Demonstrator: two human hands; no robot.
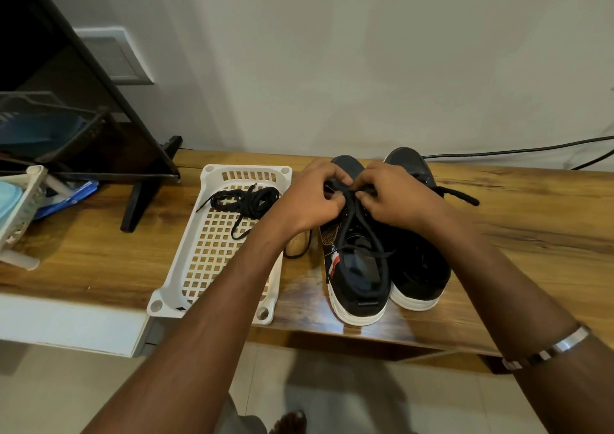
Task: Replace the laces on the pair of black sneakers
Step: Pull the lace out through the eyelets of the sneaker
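Fingers, left hand point(314, 197): curled, pinching the black lace point(357, 231) at the lower eyelet rows of the near sneaker.

Fingers, right hand point(395, 197): curled likewise, pinching the same lace from the other side; the two hands almost meet over the shoe's throat.

Lace in hand: black, running in two strands from my fingers back over the tongue toward the heel. One loop of lace point(299, 251) trails off the shoe's left side onto the desk. I cannot tell whether this is the old lace coming out or the new one going in.

Left sneaker point(357, 280): black, white sole, toe toward the back edge of the desk point(498, 241), heel near the front edge.

Right sneaker point(418, 267): just beside the first, touching it, on its right. A thick lace end point(460, 196) sticks out to its right.

White basket point(212, 244): just left of the sneakers, reaching the front edge; holds a bundled black lace point(247, 201) in its far half.

Step in hand, by my judgement: working the lace at the toe-end eyelets of the left sneaker; the pair is far from finished.

Next move calls for: a firm pinch on the lace tip, feeding or drawing it through one eyelet at a time, both sides kept even, shoe held from sliding.

Other: silver bracelet point(545, 350) on the right forearm; dark shelf frame point(133, 154) at the desk's back left corner.
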